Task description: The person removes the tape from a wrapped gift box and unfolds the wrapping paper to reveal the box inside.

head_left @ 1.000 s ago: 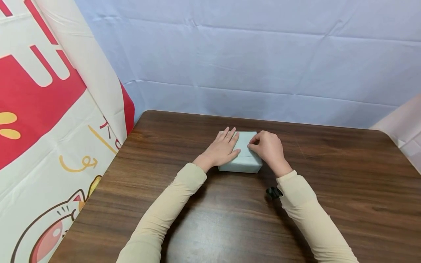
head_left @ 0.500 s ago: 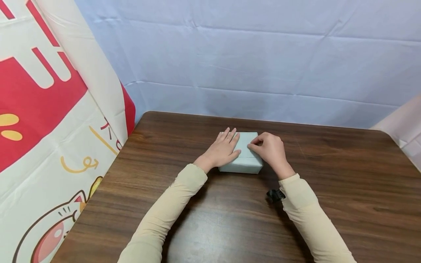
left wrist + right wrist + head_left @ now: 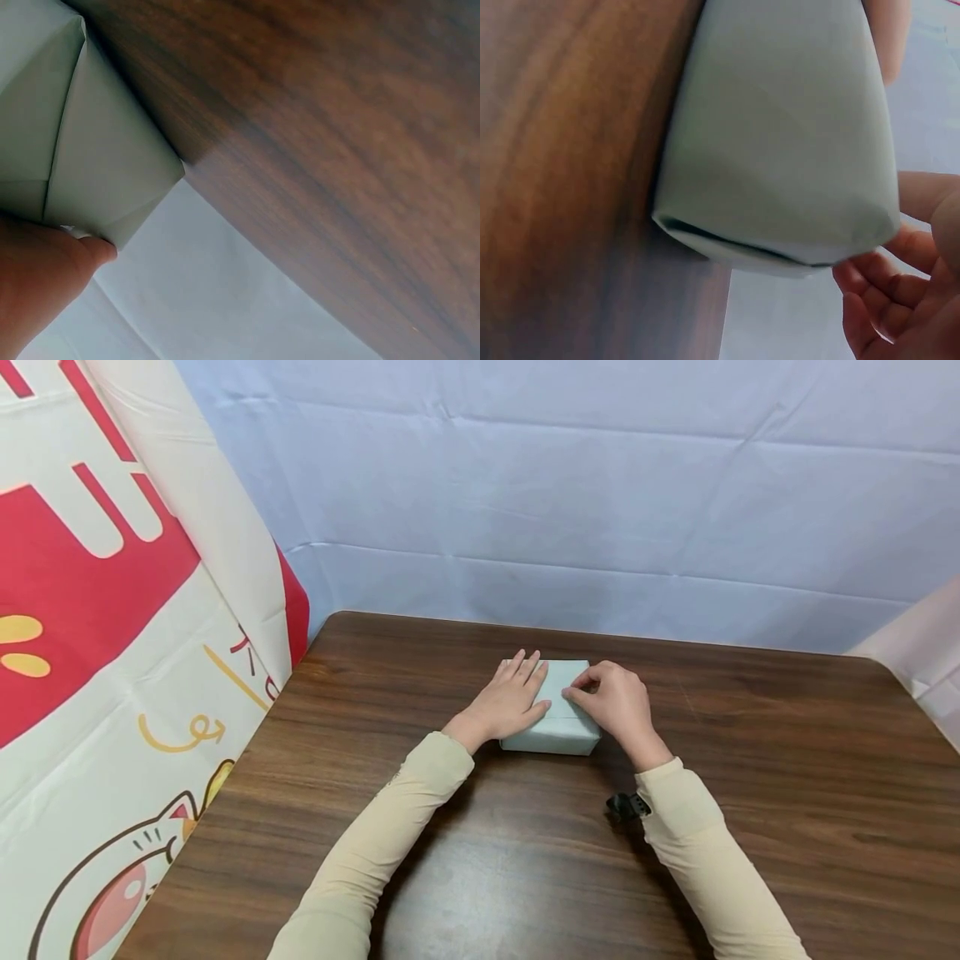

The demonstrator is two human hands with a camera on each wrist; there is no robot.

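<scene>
A small box wrapped in pale green paper (image 3: 555,737) sits on the wooden table. Across its top my left hand (image 3: 502,702) rests flat, fingers spread. Folded paper covers the box's left end (image 3: 105,142) in the left wrist view, with the thumb (image 3: 94,251) at its top edge. My right hand (image 3: 615,702) leans over the right side, thumb and index tips together on the top; I cannot tell whether they pinch anything. At the box's right end (image 3: 780,135), a paper edge gapes slightly in the right wrist view, with curled fingers (image 3: 892,285) beyond.
The brown wooden table (image 3: 787,793) extends around the box. A dark wrist strap (image 3: 628,806) sits at the right sleeve. Behind the table hangs a pale blue cloth (image 3: 562,502); a printed red and white cloth (image 3: 97,635) hangs on the left.
Both hands stay on the box in nearly the same pose. The right hand and forearm have shifted very slightly toward the near right since one second ago.
</scene>
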